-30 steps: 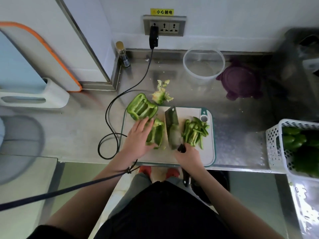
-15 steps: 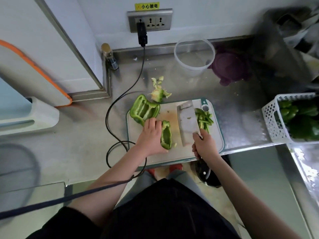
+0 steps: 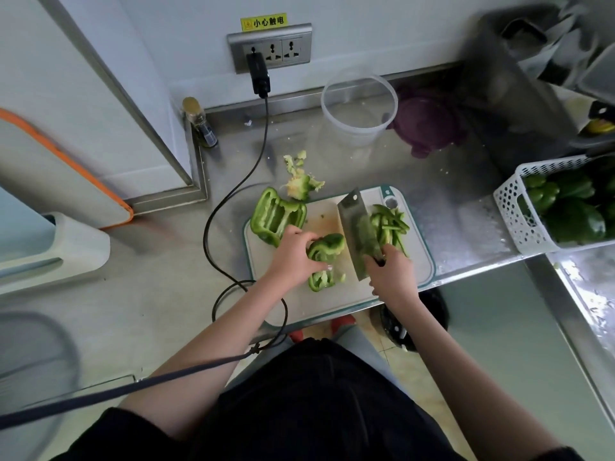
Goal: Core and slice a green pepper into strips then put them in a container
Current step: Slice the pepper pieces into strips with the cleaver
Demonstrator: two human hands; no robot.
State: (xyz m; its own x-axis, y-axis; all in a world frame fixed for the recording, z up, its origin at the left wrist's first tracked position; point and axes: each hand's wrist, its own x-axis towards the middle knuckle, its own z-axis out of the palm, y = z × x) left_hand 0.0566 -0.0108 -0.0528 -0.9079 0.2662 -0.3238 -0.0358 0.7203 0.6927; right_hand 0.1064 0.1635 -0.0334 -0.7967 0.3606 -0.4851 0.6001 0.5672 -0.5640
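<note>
Your right hand [image 3: 392, 277] has its grip wrapped round the handle of the cleaver [image 3: 357, 231], blade down on the board just right of the pepper piece, while your left hand [image 3: 293, 257] curls its fingers over that pepper piece [image 3: 324, 259] and pins it in place. Now the wider picture, big things first: the steel desk [image 3: 466, 207] carries it all, and the cutting board [image 3: 332, 294] sits at its near edge, overhanging a little. The clear round container [image 3: 359, 108] stands well back by the wall, and as far as can be seen through its wall it holds nothing yet; its purple lid [image 3: 426, 124] lies just beside it. On to the pepper itself: one opened half [image 3: 276, 217] waits uncut at the board's far left corner, partly off the board. The piece under your left hand looks partly cut, with a small offcut [image 3: 321, 281] lying nearer you. A pile of finished strips [image 3: 389, 224] sits right of the blade. The torn-out core [image 3: 301, 184] lies on the desk behind the board. So, by my reading: coring done, slicing perhaps a third through, and the transfer to the container not yet begun.
</note>
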